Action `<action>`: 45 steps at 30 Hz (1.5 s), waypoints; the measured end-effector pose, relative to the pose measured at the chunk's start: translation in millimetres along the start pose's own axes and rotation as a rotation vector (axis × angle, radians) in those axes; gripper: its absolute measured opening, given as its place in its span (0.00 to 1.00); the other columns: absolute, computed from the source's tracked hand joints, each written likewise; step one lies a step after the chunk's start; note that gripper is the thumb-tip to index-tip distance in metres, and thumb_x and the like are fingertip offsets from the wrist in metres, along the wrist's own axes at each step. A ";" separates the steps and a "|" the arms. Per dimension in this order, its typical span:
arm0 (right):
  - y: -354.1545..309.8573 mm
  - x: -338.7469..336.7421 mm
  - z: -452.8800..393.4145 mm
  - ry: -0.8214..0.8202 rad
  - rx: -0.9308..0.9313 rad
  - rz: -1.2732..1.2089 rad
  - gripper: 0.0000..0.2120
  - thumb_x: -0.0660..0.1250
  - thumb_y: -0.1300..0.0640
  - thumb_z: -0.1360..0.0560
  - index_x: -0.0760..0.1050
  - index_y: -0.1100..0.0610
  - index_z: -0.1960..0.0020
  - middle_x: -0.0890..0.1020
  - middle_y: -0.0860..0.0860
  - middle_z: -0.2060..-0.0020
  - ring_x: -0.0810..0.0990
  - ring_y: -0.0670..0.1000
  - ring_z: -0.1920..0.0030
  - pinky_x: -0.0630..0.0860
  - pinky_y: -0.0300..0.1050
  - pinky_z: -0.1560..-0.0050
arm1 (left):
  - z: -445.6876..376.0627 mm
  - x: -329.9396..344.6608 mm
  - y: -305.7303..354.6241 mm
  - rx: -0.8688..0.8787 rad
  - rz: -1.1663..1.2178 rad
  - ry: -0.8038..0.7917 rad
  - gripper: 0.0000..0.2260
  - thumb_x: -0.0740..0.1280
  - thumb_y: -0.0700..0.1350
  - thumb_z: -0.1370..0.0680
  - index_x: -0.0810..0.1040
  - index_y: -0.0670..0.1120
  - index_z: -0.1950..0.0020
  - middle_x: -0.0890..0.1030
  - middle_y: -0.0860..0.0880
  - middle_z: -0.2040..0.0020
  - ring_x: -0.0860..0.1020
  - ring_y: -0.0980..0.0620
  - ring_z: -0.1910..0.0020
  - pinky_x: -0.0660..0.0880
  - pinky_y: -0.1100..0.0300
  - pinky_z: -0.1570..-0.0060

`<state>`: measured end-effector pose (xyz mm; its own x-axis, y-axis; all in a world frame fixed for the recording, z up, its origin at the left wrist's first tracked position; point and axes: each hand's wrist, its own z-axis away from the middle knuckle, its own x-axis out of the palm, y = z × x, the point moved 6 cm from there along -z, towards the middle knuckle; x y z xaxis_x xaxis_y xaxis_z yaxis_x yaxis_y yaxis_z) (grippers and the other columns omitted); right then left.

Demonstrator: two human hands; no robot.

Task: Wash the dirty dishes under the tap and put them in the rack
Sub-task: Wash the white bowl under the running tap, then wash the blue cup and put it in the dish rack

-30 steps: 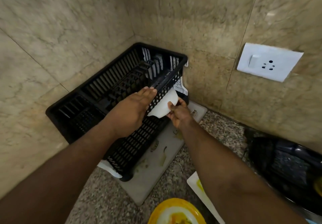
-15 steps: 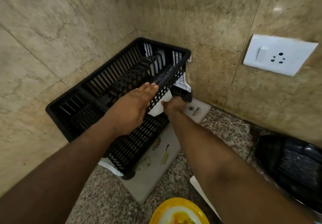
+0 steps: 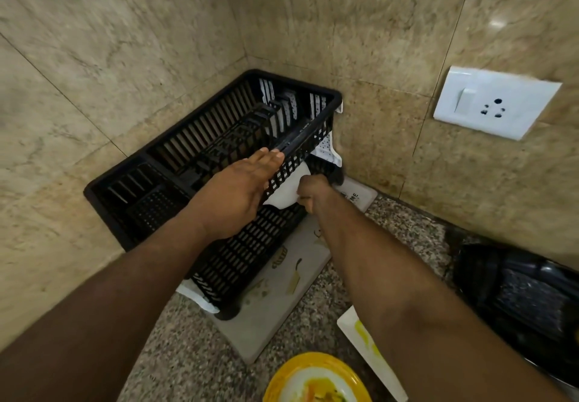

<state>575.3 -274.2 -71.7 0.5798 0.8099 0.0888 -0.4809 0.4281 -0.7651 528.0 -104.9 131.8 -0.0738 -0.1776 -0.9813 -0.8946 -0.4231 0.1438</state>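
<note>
— Granite, speckled grey and brown: that is the bench (image 3: pixel 175 348), and it runs into a corner where two walls of beige marble tile (image 3: pixel 125 41) meet. A white switch-and-socket plate (image 3: pixel 496 102) sits on the right-hand wall.

— And where is the rack?

— Black plastic dish rack (image 3: pixel 175 163) is pushed into that corner, tilted, its right side raised off a grey drying mat (image 3: pixel 269 317). The left hand (image 3: pixel 232 195) lies on the raised side, fingers straight over the top rim; its grip on the underside I cannot tell. The right hand (image 3: pixel 313 192) has its grip curled onto a white tray (image 3: pixel 286 190) that shows under the raised side of the rack. More white shows at the rack's near corner and far right corner.

— What else is around?

— A yellow-rimmed plate (image 3: pixel 300 376) with orange food residue lies at the near edge, and just right of it a white rectangular plate (image 3: pixel 360 339) smeared yellow, partly hidden by the right forearm. A dark glossy object (image 3: pixel 517 298) lies by the right wall; I cannot tell what it is.
</note>
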 end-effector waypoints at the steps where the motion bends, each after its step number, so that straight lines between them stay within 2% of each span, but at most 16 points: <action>1: -1.4 0.1 2.7 -0.006 -0.012 0.011 0.17 0.59 0.65 0.18 0.70 0.65 0.30 0.76 0.55 0.54 0.73 0.52 0.63 0.74 0.47 0.56 | 0.1 0.0 0.0 -0.001 0.002 0.004 0.26 0.57 0.41 0.16 0.59 0.44 0.17 0.61 0.46 0.18 0.57 0.50 0.18 0.60 0.47 0.20; 3: -3.4 3.9 3.0 -0.034 -0.050 0.072 0.18 0.57 0.66 0.17 0.67 0.66 0.27 0.78 0.61 0.40 0.73 0.51 0.60 0.74 0.46 0.56 | 0.0 0.6 -0.7 -0.003 0.003 0.008 0.26 0.58 0.40 0.15 0.59 0.45 0.17 0.61 0.47 0.18 0.57 0.50 0.18 0.60 0.48 0.20; 5: -3.1 11.9 7.7 -0.070 -0.067 0.068 0.20 0.54 0.65 0.15 0.64 0.67 0.24 0.72 0.62 0.29 0.77 0.55 0.46 0.74 0.46 0.46 | -0.2 0.7 0.1 -0.004 0.005 0.007 0.26 0.59 0.39 0.15 0.58 0.45 0.17 0.61 0.47 0.18 0.57 0.51 0.18 0.59 0.50 0.19; 7: 0.8 18.9 11.7 -0.066 -0.071 0.015 0.20 0.54 0.65 0.15 0.63 0.66 0.23 0.70 0.59 0.26 0.72 0.59 0.31 0.70 0.49 0.32 | -0.7 -0.6 2.2 -0.011 0.018 0.007 0.26 0.59 0.38 0.15 0.59 0.44 0.17 0.61 0.47 0.18 0.56 0.50 0.18 0.57 0.51 0.19; 9: 3.4 23.2 14.4 -0.060 -0.093 0.007 0.21 0.54 0.65 0.15 0.63 0.66 0.23 0.70 0.59 0.26 0.71 0.60 0.29 0.69 0.49 0.31 | -0.8 -2.3 4.6 -0.015 0.026 0.008 0.26 0.60 0.37 0.16 0.59 0.44 0.17 0.61 0.46 0.18 0.57 0.50 0.18 0.56 0.53 0.19; 16: 13.7 10.2 5.0 -0.097 -0.120 0.046 0.20 0.57 0.68 0.19 0.70 0.65 0.28 0.77 0.60 0.33 0.78 0.58 0.36 0.75 0.52 0.31 | 1.0 -3.8 6.3 -0.034 0.001 0.004 0.27 0.60 0.37 0.16 0.58 0.44 0.17 0.60 0.46 0.17 0.56 0.49 0.18 0.54 0.57 0.20; 20: 19.8 -6.4 52.0 -0.134 -0.170 -0.056 0.20 0.62 0.66 0.23 0.76 0.59 0.32 0.83 0.56 0.41 0.83 0.56 0.45 0.83 0.47 0.48 | 8.4 -5.8 15.7 -0.088 0.008 0.020 0.28 0.60 0.35 0.17 0.58 0.43 0.17 0.58 0.44 0.17 0.54 0.47 0.17 0.54 0.52 0.19; 22: 16.6 -19.7 95.1 -0.131 -0.221 -0.074 0.13 0.60 0.69 0.21 0.80 0.61 0.42 0.84 0.55 0.51 0.82 0.52 0.57 0.78 0.39 0.63 | 15.6 -5.7 25.3 -0.124 0.033 0.041 0.27 0.60 0.36 0.16 0.59 0.42 0.17 0.57 0.44 0.17 0.52 0.47 0.17 0.51 0.53 0.19; 24: 25.1 -36.4 122.9 -0.095 -0.238 -0.083 0.13 0.58 0.72 0.19 0.78 0.60 0.50 0.80 0.52 0.60 0.79 0.45 0.67 0.74 0.34 0.71 | 27.4 -3.6 41.6 -0.140 0.053 0.061 0.25 0.62 0.37 0.17 0.63 0.41 0.19 0.58 0.43 0.17 0.53 0.46 0.17 0.50 0.55 0.20; 26: 37.6 -55.0 145.8 -0.086 -0.245 -0.085 0.10 0.59 0.72 0.20 0.77 0.65 0.45 0.77 0.54 0.61 0.79 0.46 0.69 0.74 0.36 0.69 | 42.9 1.6 65.2 -0.135 0.076 0.074 0.24 0.64 0.37 0.18 0.68 0.39 0.22 0.63 0.41 0.19 0.57 0.43 0.18 0.53 0.53 0.20; 27: 44.3 -63.8 156.9 -0.090 -0.247 -0.054 0.10 0.62 0.71 0.22 0.78 0.63 0.46 0.77 0.56 0.60 0.79 0.51 0.66 0.74 0.41 0.66 | 50.1 6.8 76.3 -0.139 0.086 0.070 0.23 0.65 0.37 0.19 0.70 0.39 0.23 0.66 0.40 0.20 0.60 0.42 0.19 0.56 0.52 0.20; 30: 79.7 -99.0 182.6 -0.071 -0.236 0.090 0.06 0.63 0.65 0.32 0.70 0.55 0.62 0.72 0.60 0.60 0.70 0.55 0.63 0.65 0.51 0.64 | 78.8 28.7 121.0 -0.176 0.138 0.021 0.21 0.68 0.40 0.22 0.77 0.39 0.28 0.76 0.40 0.27 0.74 0.42 0.27 0.68 0.55 0.28; 32: 100.2 -125.1 213.1 -0.020 -0.215 0.186 0.04 0.63 0.63 0.34 0.71 0.55 0.64 0.74 0.60 0.65 0.73 0.55 0.67 0.70 0.52 0.67 | 100.4 48.6 151.2 -0.217 0.176 -0.013 0.19 0.69 0.42 0.23 0.80 0.42 0.32 0.82 0.42 0.35 0.81 0.42 0.37 0.74 0.54 0.37; 38: 159.0 -195.1 321.8 0.055 -0.162 0.320 0.08 0.65 0.63 0.37 0.79 0.54 0.61 0.85 0.62 0.62 0.83 0.59 0.69 0.76 0.47 0.71 | 162.9 108.5 247.2 -0.331 0.356 -0.085 0.15 0.70 0.44 0.25 0.84 0.45 0.38 0.86 0.46 0.42 0.83 0.43 0.43 0.77 0.52 0.40; 42: 195.5 -250.3 357.0 0.187 -0.211 0.488 0.06 0.66 0.57 0.38 0.81 0.51 0.65 0.86 0.52 0.66 0.86 0.56 0.63 0.84 0.57 0.58 | 174.4 140.8 307.3 -0.342 0.430 -0.190 0.18 0.66 0.48 0.27 0.84 0.46 0.39 0.87 0.43 0.46 0.83 0.40 0.47 0.79 0.50 0.48; 45: 212.3 -290.1 376.4 0.305 -0.198 0.552 0.07 0.64 0.54 0.35 0.81 0.53 0.66 0.85 0.51 0.68 0.85 0.55 0.64 0.83 0.56 0.57 | 169.9 155.2 344.9 -0.365 0.505 -0.218 0.22 0.68 0.51 0.24 0.81 0.43 0.33 0.84 0.42 0.39 0.81 0.41 0.40 0.77 0.50 0.40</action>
<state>57.4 -267.3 -19.8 0.4568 0.7272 -0.5124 -0.6475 -0.1232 -0.7521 133.1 -127.4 7.5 -0.5672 -0.2649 -0.7798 -0.5225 -0.6160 0.5894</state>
